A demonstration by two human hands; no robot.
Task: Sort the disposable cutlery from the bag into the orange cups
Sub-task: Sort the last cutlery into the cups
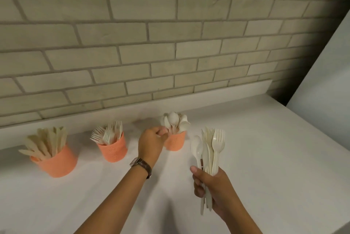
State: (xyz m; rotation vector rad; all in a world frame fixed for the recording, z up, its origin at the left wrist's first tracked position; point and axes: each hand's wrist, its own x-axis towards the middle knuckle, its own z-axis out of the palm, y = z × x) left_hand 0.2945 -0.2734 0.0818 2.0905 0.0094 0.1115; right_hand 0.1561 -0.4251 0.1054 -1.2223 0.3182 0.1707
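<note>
Disposable cutlery of pale cream plastic [212, 150] is held as a mixed bundle in the right hand [214, 194], the fingers of which are wrapped round the handles. Forks and at least one spoon are seen at the top of the bundle, heads upward. The bundle is held above the white table [265, 158], just to the right of the row of cups. The bag is not in view.

Progress is judged as well advanced but not complete. All three cups are stocked by type, while the bundle in hand is yet to be distributed. The quantity left in the bag cannot be determined.

Containers, from right to left:

1. The right orange perforated cup [175, 142] is filled with spoons [175, 122], bowls upward. The left hand [151, 144] is placed against its near rim, fingers curled at the spoon handles; whether a spoon is pinched cannot be told.
2. The middle orange cup [113, 150] is filled with forks [108, 133], tines upward.
3. The left orange cup [56, 163] is filled with knives [45, 142], fanned outward.

The cups are set apart from one another on the table, before a pale brick wall [151, 44]. A brown-strapped wristwatch [141, 166] is worn on the left wrist.
</note>
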